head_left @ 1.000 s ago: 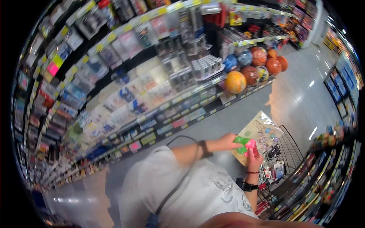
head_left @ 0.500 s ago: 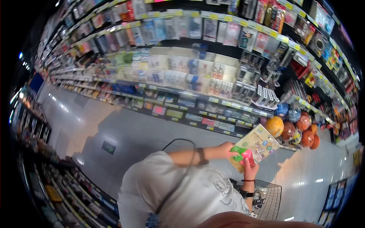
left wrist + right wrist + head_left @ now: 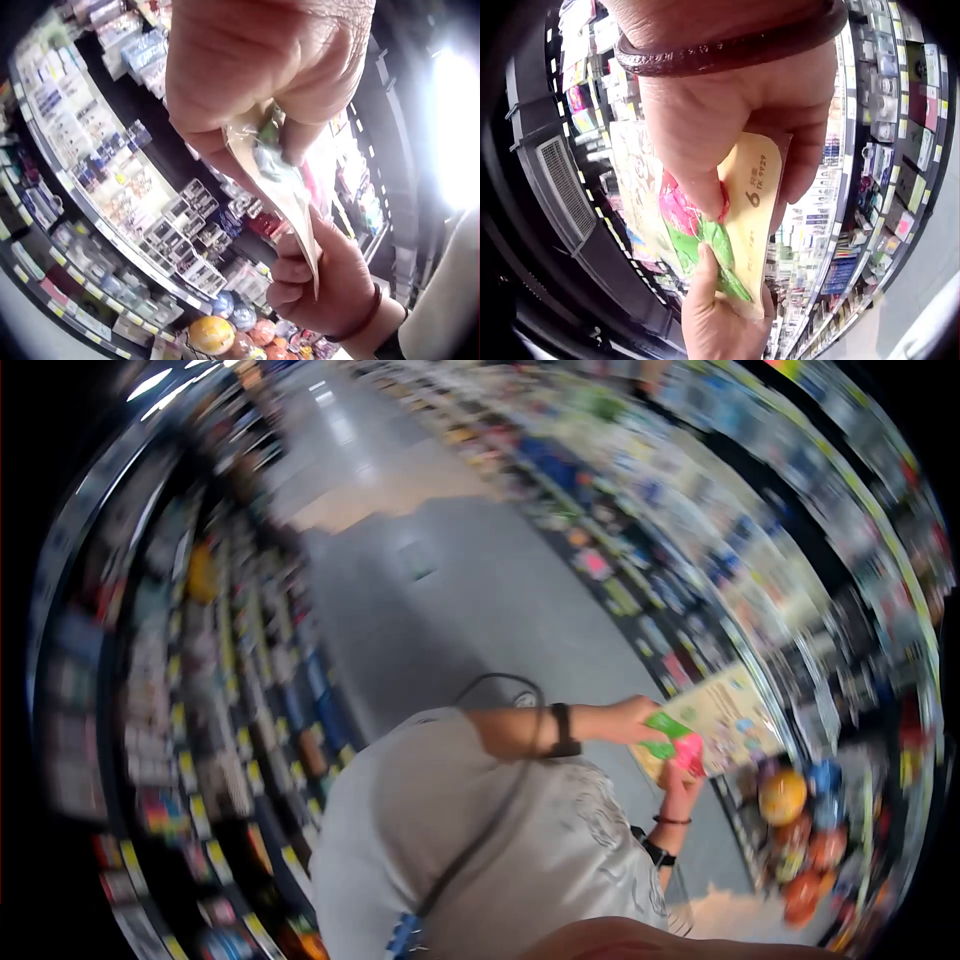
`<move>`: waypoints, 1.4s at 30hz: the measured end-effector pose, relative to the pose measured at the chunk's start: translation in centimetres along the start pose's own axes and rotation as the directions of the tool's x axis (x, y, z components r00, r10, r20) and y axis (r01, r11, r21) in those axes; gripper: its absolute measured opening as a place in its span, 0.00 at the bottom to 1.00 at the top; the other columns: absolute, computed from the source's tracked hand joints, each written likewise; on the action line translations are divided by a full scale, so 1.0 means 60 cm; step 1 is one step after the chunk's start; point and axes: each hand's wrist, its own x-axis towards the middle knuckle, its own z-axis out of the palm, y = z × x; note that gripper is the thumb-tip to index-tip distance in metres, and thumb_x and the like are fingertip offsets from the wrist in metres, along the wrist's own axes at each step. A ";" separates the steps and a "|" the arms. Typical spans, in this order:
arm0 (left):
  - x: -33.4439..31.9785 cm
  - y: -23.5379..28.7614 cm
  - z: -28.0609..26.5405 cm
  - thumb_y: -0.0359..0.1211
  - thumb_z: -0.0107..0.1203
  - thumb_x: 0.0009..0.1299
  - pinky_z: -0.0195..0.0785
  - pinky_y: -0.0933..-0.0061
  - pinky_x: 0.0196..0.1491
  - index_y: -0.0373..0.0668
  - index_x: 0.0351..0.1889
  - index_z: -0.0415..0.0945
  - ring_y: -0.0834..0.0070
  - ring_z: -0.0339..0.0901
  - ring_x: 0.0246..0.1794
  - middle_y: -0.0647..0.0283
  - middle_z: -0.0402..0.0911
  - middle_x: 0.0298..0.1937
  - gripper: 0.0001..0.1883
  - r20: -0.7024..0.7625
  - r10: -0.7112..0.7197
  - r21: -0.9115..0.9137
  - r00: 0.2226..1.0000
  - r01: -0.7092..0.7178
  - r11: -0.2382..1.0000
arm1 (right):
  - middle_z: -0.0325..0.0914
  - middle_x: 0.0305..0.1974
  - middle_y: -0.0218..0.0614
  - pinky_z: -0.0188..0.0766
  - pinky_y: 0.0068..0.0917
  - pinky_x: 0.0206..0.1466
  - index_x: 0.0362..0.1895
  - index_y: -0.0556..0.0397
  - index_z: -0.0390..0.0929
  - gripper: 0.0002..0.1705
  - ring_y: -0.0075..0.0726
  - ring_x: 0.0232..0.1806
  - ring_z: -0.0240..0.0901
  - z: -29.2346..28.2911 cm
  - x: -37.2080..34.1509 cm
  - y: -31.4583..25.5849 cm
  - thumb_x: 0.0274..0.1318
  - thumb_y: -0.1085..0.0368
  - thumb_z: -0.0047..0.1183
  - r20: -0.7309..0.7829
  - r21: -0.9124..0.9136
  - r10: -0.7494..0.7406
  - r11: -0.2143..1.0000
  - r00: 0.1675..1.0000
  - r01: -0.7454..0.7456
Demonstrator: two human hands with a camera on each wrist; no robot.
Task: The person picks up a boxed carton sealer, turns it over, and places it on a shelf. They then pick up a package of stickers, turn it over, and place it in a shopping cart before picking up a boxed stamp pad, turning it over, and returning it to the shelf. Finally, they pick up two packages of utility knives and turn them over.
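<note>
View swung down aisle (image 3: 450, 610); left hand (image 3: 632, 720) and right hand (image 3: 681, 792) still pinch pack (image 3: 738, 718), fingers curled. Pack not set down; opened or sealed, cannot tell.

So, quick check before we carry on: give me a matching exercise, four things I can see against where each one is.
1. green piece
2. bracelet
3. yellow ball
4. pink piece

A. among other balls
B. under the thumb of the right hand
C. under the thumb of the left hand, against the pack
D. round the right wrist

Pairs: 1-C, 2-D, 3-A, 4-B.
</note>
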 end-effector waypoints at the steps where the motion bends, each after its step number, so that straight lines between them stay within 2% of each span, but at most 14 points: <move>1: -0.006 -0.007 -0.016 0.35 0.60 0.64 0.72 0.70 0.40 0.34 0.44 0.78 0.76 0.79 0.33 0.52 0.84 0.35 0.15 -0.014 -0.009 0.074 1.000 0.010 0.997 | 0.76 0.31 0.26 0.67 0.19 0.33 0.39 0.59 0.77 0.07 0.18 0.30 0.68 -0.005 0.009 0.017 0.57 0.69 0.56 0.082 0.010 0.061 0.998 0.995 -0.062; 5: -0.066 0.020 -0.076 0.33 0.58 0.63 0.72 0.68 0.38 0.32 0.42 0.77 0.70 0.79 0.31 0.49 0.82 0.33 0.14 -0.080 -0.081 0.140 0.994 0.091 0.986 | 0.77 0.31 0.30 0.69 0.20 0.33 0.37 0.61 0.76 0.07 0.19 0.30 0.69 0.068 0.034 0.005 0.57 0.70 0.57 0.129 -0.069 0.007 0.998 0.992 0.002; 9: -0.128 0.007 -0.135 0.33 0.58 0.63 0.73 0.67 0.38 0.31 0.42 0.77 0.69 0.79 0.31 0.51 0.82 0.33 0.14 -0.224 -0.035 0.139 0.974 0.068 0.988 | 0.77 0.33 0.31 0.70 0.21 0.35 0.43 0.62 0.75 0.11 0.21 0.31 0.70 0.146 0.057 -0.012 0.56 0.70 0.57 0.293 -0.041 0.139 0.990 0.946 -0.133; 13: -0.211 0.027 -0.224 0.33 0.58 0.63 0.73 0.68 0.39 0.31 0.42 0.77 0.70 0.80 0.32 0.52 0.83 0.34 0.15 -0.336 -0.056 0.123 0.940 0.103 0.987 | 0.76 0.35 0.31 0.69 0.20 0.36 0.45 0.61 0.75 0.13 0.22 0.31 0.71 0.246 0.103 0.032 0.55 0.71 0.58 0.459 -0.099 0.132 0.990 0.879 -0.097; 16: -0.306 0.063 -0.302 0.34 0.58 0.62 0.73 0.69 0.39 0.32 0.45 0.77 0.72 0.80 0.33 0.51 0.83 0.34 0.17 -0.457 -0.121 0.066 0.881 0.170 0.983 | 0.75 0.27 0.28 0.65 0.20 0.30 0.30 0.59 0.76 0.05 0.20 0.25 0.68 0.400 0.107 0.017 0.56 0.70 0.57 0.455 0.015 -0.027 1.000 0.890 0.022; 20: -0.381 0.092 -0.400 0.34 0.59 0.62 0.73 0.69 0.40 0.33 0.47 0.76 0.73 0.80 0.34 0.53 0.84 0.36 0.18 -0.491 -0.053 0.164 0.870 0.152 0.975 | 0.74 0.27 0.27 0.64 0.19 0.32 0.30 0.57 0.76 0.04 0.17 0.28 0.67 0.536 0.094 -0.072 0.54 0.71 0.57 0.588 0.001 0.066 0.997 0.806 -0.083; 21: -0.399 0.097 -0.421 0.34 0.59 0.62 0.73 0.69 0.40 0.34 0.47 0.77 0.74 0.80 0.34 0.54 0.84 0.36 0.18 -0.474 -0.060 0.167 0.879 0.156 0.974 | 0.77 0.34 0.28 0.69 0.22 0.37 0.43 0.61 0.77 0.12 0.21 0.31 0.71 0.547 0.107 -0.051 0.53 0.72 0.58 0.637 -0.024 0.011 1.000 0.771 0.005; 22: -0.414 0.099 -0.440 0.34 0.59 0.63 0.73 0.69 0.40 0.34 0.48 0.77 0.74 0.79 0.34 0.54 0.84 0.37 0.17 -0.454 -0.064 0.170 0.889 0.157 0.973 | 0.78 0.36 0.29 0.69 0.23 0.40 0.45 0.61 0.78 0.13 0.22 0.34 0.72 0.561 0.118 -0.044 0.53 0.72 0.58 0.696 -0.095 -0.001 0.991 0.718 0.093; 30: -0.514 0.109 -0.567 0.34 0.60 0.64 0.72 0.71 0.41 0.35 0.49 0.76 0.78 0.78 0.35 0.57 0.84 0.38 0.17 -0.418 -0.200 0.105 0.886 0.266 0.958 | 0.78 0.44 0.32 0.69 0.25 0.49 0.49 0.60 0.77 0.17 0.23 0.45 0.72 0.729 0.109 -0.063 0.54 0.71 0.57 0.754 -0.088 -0.001 0.991 0.657 0.103; 32: -0.536 0.102 -0.588 0.34 0.61 0.64 0.72 0.71 0.42 0.36 0.48 0.77 0.79 0.78 0.36 0.59 0.84 0.38 0.17 -0.477 -0.235 -0.015 0.847 0.259 0.966 | 0.79 0.45 0.32 0.69 0.26 0.51 0.52 0.59 0.76 0.18 0.26 0.47 0.73 0.773 0.115 -0.052 0.56 0.70 0.57 0.772 -0.101 0.075 0.995 0.631 0.004; 34: -0.558 0.064 -0.604 0.35 0.60 0.65 0.72 0.72 0.41 0.36 0.47 0.78 0.81 0.77 0.36 0.62 0.84 0.37 0.16 -0.543 -0.208 -0.210 0.813 0.108 0.972 | 0.79 0.47 0.34 0.69 0.29 0.55 0.55 0.58 0.75 0.21 0.32 0.50 0.73 0.810 0.121 -0.061 0.57 0.67 0.57 0.786 -0.142 0.070 0.987 0.615 0.069; 38: -0.562 0.013 -0.649 0.38 0.59 0.68 0.72 0.76 0.43 0.36 0.51 0.78 0.83 0.77 0.40 0.64 0.84 0.42 0.18 -0.614 -0.233 -0.132 0.754 0.193 0.972 | 0.79 0.44 0.31 0.72 0.28 0.47 0.53 0.56 0.76 0.19 0.27 0.45 0.74 0.863 0.159 -0.043 0.57 0.68 0.55 0.790 0.012 -0.294 0.886 0.539 0.464; 39: -0.557 0.047 -0.658 0.40 0.58 0.69 0.71 0.76 0.44 0.37 0.52 0.78 0.83 0.76 0.41 0.64 0.84 0.42 0.19 -0.620 -0.307 -0.239 0.722 0.199 0.950 | 0.77 0.54 0.35 0.68 0.33 0.58 0.58 0.56 0.74 0.23 0.34 0.55 0.72 0.869 0.170 -0.075 0.57 0.68 0.55 0.853 -0.034 -0.199 0.902 0.482 0.431; 42: -0.520 0.078 -0.703 0.36 0.58 0.70 0.71 0.76 0.43 0.35 0.51 0.77 0.81 0.77 0.40 0.63 0.83 0.43 0.17 -0.666 -0.336 -0.147 0.666 0.324 0.934 | 0.76 0.54 0.36 0.69 0.33 0.58 0.60 0.54 0.72 0.24 0.35 0.56 0.73 0.898 0.219 -0.067 0.60 0.65 0.53 0.885 -0.246 -0.034 0.811 0.463 0.530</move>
